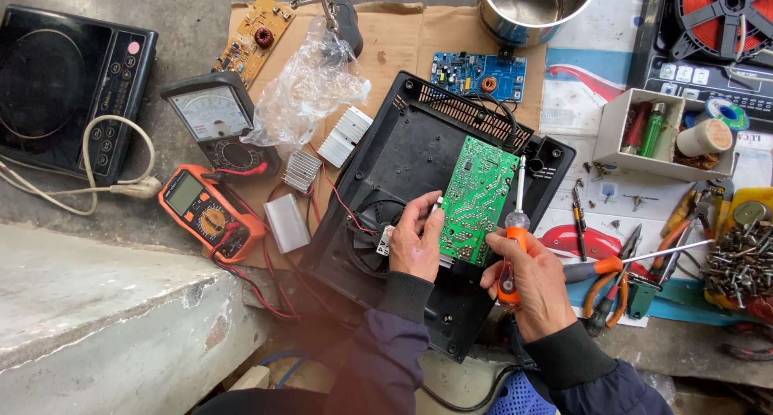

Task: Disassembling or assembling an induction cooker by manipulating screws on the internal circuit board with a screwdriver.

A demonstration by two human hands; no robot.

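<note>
1. Right hand [533,284], nearest the camera, has its fingers wrapped around an orange-handled screwdriver [515,238], shaft upright.
2. Left hand [416,242] pinches the green circuit board [477,199] by its left edge.
3. Both are over the black casing [419,149] on the cardboard's right edge.

View: single, worn on the person's head.
Direction: steeply downward, nearly straight onto the workbench [161,37].
Distance: close; the left hand [416,242] and right hand [531,280] sit low at centre, sleeves running off the bottom edge.
Centre: black casing [419,153] with green circuit board [477,198].
Left edge: black cooktop [60,85].
Right edge: pile of screws [741,262].
Shared ground: one view only.
</note>
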